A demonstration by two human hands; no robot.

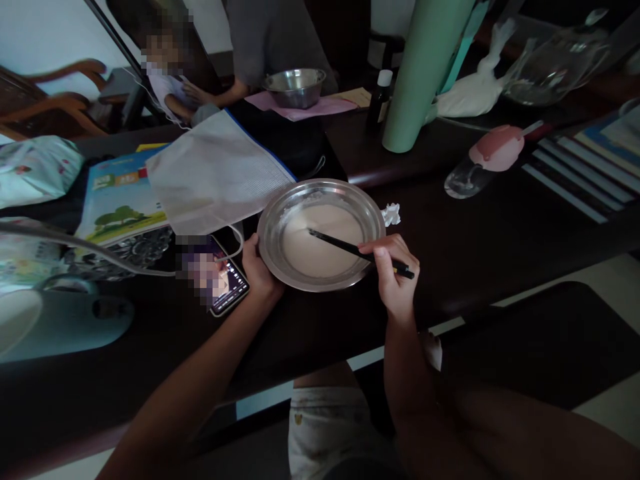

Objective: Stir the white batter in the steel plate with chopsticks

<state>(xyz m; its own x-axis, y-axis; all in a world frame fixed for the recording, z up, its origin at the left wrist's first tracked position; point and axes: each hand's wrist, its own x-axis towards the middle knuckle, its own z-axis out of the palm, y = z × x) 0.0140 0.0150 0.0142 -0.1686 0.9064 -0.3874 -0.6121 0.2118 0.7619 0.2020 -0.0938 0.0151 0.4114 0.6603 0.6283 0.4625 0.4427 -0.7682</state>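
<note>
A steel bowl (271, 230) of pale, creamy liquid (316, 257) stands on the dark table in front of me. My left hand (260, 275) is closed on the bowl's left rim, thumb at the edge, other fingers hidden beneath. Black chopsticks (336, 241) slant into the bowl, their tips in the liquid; whether it is one stick or a pair pressed together is hard to see. My right hand (397, 275) grips them near their upper end, over the right rim. Beside my left wrist lies a lit phone (231, 288).
Left are a blue pitcher (85, 320), a glass dish (135, 253), a book (117, 193) and a white mesh pouch (215, 173). Behind stand another steel bowl (296, 90), a dark bottle (379, 103) and a green tumbler (423, 73). A pink-lidded cup (495, 150) lies right. Other people sit opposite.
</note>
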